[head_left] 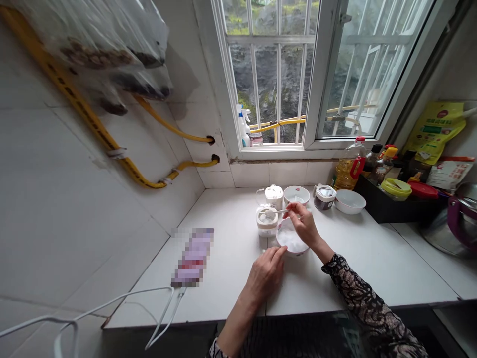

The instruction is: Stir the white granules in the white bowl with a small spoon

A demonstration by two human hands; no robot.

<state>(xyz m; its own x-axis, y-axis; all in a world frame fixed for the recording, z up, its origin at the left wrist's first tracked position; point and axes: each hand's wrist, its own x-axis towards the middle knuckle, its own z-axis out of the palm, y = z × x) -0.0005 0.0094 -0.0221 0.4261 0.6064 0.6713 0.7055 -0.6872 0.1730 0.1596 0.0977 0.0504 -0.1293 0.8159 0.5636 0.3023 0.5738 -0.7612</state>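
Observation:
My right hand [302,224] pinches the handle of a small white spoon [276,212]. The spoon's head, with a white heap on it, is at the mouth of an open white seasoning jar [267,229]. Beside that jar stands a bowl [287,248] with white granules [292,238] in it; my right hand is partly in front of its far side. My left hand [266,271] is closed at the bowl's near left rim, steadying it on the white counter [231,278]. Its fingertips are partly hidden.
Behind are a second white jar [274,195], a patterned bowl [296,195], a dark-filled jar [324,197] and a white bowl [350,202]. An oil bottle [346,171] and a black box [376,201] of condiments stand right. A phone [193,258] with a white cable lies left.

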